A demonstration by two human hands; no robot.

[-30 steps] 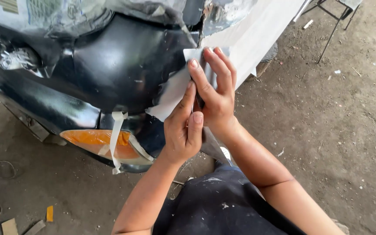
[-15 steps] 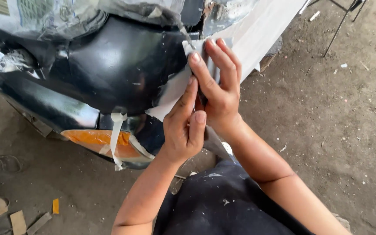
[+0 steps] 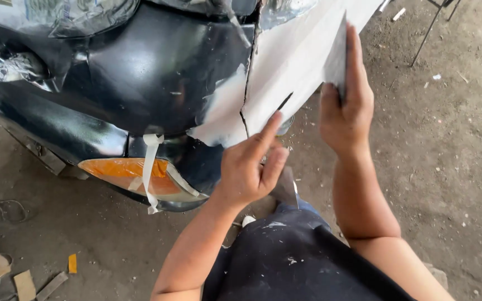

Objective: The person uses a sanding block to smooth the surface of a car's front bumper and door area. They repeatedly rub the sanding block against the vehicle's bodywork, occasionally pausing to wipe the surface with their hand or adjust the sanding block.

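Two bare hands on a dark vehicle body panel [image 3: 157,83]: right hand [image 3: 346,108] is closed around a folded grey sanding sheet [image 3: 337,56], held edge-on against the white filler patch [image 3: 285,72] at the panel's right side. Left hand [image 3: 249,167] holds nothing, index finger extended and touching the filler's lower edge beside a dark crack [image 3: 249,83], other fingers curled. Lower left sits an orange lamp lens [image 3: 121,170] with strips of masking tape [image 3: 152,167] across it, dirt floor [image 3: 453,167] all around.
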